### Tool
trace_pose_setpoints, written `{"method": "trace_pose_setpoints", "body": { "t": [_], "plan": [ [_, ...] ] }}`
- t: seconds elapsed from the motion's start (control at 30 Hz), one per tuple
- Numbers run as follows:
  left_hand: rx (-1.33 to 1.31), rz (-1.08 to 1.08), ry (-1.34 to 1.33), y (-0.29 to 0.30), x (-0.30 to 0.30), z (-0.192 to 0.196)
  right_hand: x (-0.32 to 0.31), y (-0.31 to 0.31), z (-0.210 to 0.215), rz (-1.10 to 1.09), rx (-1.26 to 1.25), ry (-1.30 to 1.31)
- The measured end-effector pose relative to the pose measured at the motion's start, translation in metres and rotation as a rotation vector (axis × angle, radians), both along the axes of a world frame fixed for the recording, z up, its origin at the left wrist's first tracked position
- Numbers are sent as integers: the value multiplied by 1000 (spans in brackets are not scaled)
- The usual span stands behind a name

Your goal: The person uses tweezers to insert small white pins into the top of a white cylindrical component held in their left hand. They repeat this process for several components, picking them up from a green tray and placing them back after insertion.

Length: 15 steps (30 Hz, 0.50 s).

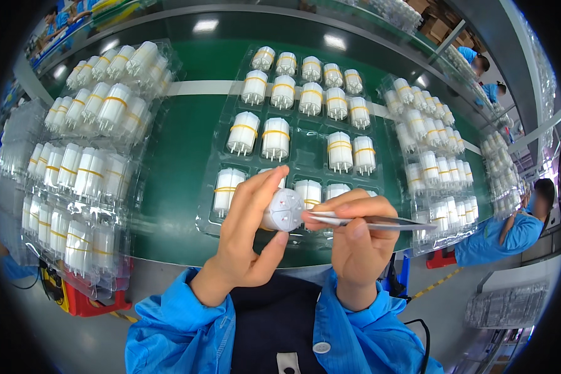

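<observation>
A: What do we have at the centre?

B: We see a white cylindrical part (283,210) held above the near edge of the clear blister tray (213,219). Its round end face turns toward us and a little right, so its long axis runs away from us, back toward the tray.

A: How is it held?

B: Our left hand (246,240) wraps it, fingers closed around the barrel, thumb below and forefinger across the top. Our right hand (355,240) sits just right of the part, fingers pinched shut on metal tweezers (368,219). The tweezers lie nearly level, tips pointing left and touching the end face; the handle runs out to the right.

A: And around the tray?

B: In the tray, more white cylinders with yellow bands (275,138) stand upright in pockets, pins downward. The tray lies on a green belt (174,162). Left of the tray we see stacked trays of the same parts (84,168); right of it, another stack (433,168). Farther right, well apart, sits a person in a blue coat (505,234).
</observation>
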<state>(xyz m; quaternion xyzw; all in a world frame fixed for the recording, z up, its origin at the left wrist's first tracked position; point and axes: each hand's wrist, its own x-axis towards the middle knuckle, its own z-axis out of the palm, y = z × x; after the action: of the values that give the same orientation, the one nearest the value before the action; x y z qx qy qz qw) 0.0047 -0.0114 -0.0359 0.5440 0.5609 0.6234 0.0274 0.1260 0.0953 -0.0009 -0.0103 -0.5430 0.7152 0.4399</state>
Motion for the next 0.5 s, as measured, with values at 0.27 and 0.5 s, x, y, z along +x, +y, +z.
{"method": "trace_pose_setpoints", "body": {
  "t": [0.27,0.5],
  "plan": [
    [204,-33,-90,11,6,-24,2,-7,-6,-143,296,-158],
    [220,60,6,12,4,-26,1,-4,-2,-190,431,-214]
  ]
}}
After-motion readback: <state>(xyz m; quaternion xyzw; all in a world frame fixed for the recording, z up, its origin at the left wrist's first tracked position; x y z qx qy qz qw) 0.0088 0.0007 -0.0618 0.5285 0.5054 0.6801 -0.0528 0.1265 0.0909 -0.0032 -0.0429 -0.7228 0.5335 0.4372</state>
